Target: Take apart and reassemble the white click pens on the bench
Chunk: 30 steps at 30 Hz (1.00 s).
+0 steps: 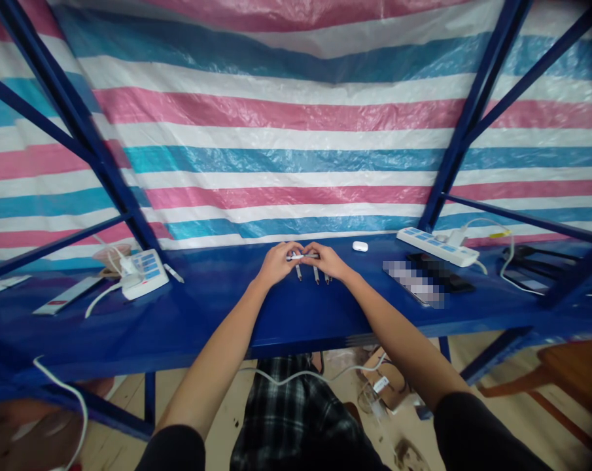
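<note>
Blue steel bench point(188, 327), striped tarp point(296, 131) behind. Power strips on bench, L side point(146, 275) & R side point(437, 246). L hand point(277, 263), R hand point(331, 260) mid-bench, both grips closed on white pen point(303, 257), held crosswise, fingertips nearly meeting. 3 more pens point(316, 275) on bench just below hands. Small white case point(359, 246) near R hand.

Both bare forearms point(217, 347) angled inward, left hand point(277, 264) and right hand point(331, 261) meeting, fingers curled.
</note>
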### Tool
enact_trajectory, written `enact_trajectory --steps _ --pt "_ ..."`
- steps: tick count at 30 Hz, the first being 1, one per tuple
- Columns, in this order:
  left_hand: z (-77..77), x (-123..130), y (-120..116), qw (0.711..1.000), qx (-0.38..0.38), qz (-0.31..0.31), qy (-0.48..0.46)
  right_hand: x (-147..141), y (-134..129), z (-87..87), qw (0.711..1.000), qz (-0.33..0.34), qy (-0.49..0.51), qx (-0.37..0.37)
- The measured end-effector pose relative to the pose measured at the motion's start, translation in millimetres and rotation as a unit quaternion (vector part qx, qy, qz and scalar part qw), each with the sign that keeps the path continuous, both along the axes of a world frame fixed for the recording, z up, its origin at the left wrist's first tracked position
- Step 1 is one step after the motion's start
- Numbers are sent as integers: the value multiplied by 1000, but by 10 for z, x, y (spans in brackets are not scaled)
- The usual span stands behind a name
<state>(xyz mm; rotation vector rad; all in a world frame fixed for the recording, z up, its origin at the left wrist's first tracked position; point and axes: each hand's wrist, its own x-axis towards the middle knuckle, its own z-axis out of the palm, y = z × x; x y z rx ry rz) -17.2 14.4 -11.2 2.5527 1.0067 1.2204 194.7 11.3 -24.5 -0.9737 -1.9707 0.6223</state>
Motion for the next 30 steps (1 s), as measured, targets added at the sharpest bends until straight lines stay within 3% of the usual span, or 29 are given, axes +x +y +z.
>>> enact_trajectory --steps 8,30 --pt "16 20 -40 999 34 14 31 6 -3 3 1000 -4 -5 7" --pt "18 25 -65 1000 23 11 17 5 -46 44 999 6 -32 3"
